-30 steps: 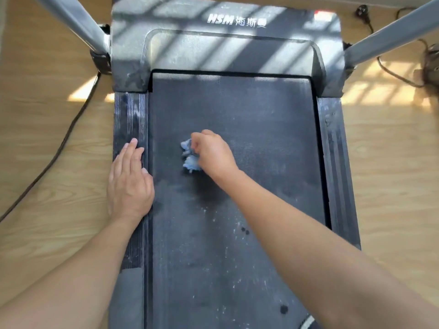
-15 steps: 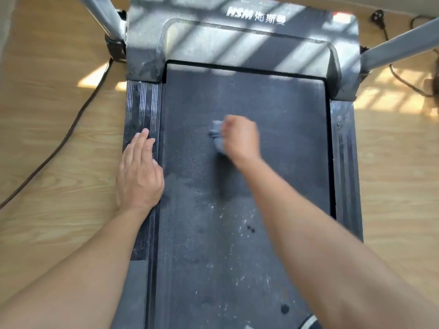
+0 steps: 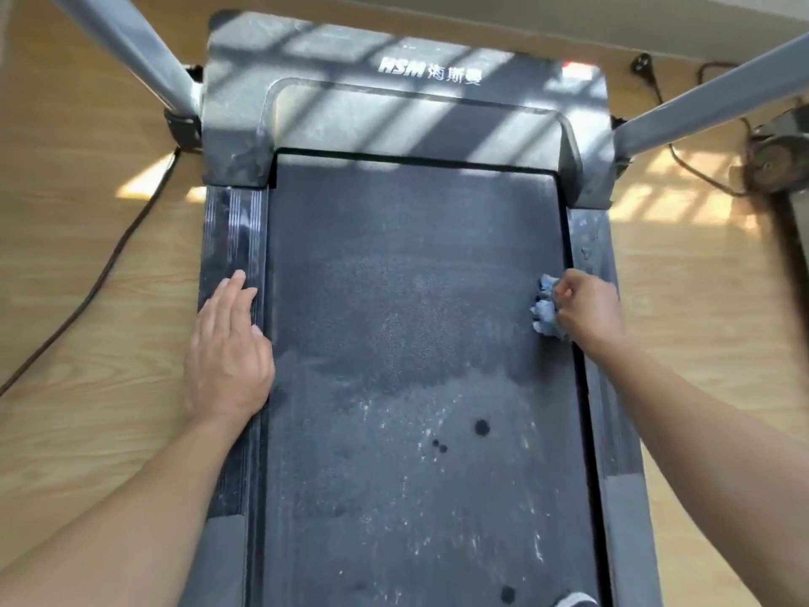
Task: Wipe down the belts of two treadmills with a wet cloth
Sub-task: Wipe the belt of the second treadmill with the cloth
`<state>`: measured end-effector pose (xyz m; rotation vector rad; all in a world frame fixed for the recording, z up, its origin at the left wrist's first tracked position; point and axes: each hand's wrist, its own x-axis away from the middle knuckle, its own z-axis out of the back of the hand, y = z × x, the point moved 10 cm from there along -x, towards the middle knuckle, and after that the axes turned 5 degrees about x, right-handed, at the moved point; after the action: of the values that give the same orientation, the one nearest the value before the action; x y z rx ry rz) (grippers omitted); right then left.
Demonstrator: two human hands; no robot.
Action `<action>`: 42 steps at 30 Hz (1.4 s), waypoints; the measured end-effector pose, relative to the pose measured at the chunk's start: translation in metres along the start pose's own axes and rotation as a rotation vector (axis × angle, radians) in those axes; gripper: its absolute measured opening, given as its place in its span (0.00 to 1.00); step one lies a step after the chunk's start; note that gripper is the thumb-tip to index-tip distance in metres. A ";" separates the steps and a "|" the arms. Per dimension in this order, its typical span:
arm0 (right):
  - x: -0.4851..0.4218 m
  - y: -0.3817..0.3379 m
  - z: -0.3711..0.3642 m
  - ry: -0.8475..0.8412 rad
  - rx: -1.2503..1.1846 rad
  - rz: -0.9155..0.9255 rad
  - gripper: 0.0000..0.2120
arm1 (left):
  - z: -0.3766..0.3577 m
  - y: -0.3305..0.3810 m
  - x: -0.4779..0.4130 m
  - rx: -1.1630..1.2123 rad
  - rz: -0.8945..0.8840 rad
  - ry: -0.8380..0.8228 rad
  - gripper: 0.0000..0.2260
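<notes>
Right fingers are curled, pinching a crumpled pale-blue cloth; the thumb is hidden behind the wad. Right hand sits at the right edge of the treadmill belt, with the knuckles over the seam between the belt and the right side rail. The cloth touches the belt surface about midway along its visible length, hard against that right edge. The forearm runs back over the right rail toward the lower right corner.

Left fingers are straight and pressed together, pointing toward the motor cover. Left hand lies flat, palm down, on the left side rail. Its thumb side touches the belt's left edge.

The belt is dark and dusty, uneven in tone across the middle. Pale streaks and a few round dark spots show nearer the person. The grey motor cover at the far end carries white lettering and bars of sunlight. A grey upright rises from each far corner. Wood-pattern floor lies on both sides. A black cable trails on it left of the treadmill.
</notes>
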<state>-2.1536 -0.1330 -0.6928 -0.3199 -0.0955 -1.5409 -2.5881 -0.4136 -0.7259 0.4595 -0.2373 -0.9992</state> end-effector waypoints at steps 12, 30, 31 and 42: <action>0.106 -0.228 -0.085 -0.143 -0.136 0.408 0.04 | -0.003 -0.006 -0.003 -0.029 -0.051 0.018 0.24; 0.049 0.021 -0.030 -0.037 0.102 0.247 0.09 | -0.001 -0.007 0.004 0.027 -0.035 0.086 0.22; 0.049 0.029 -0.029 -0.026 0.120 0.244 0.09 | 0.000 -0.007 0.006 0.031 -0.016 0.095 0.21; 0.113 -0.140 -0.068 -0.067 -0.132 0.399 0.05 | 0.008 -0.018 0.140 -0.039 0.030 0.049 0.27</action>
<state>-2.2977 -0.2591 -0.7084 -0.4657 0.0185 -1.1434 -2.5313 -0.5432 -0.7302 0.4429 -0.1804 -0.9605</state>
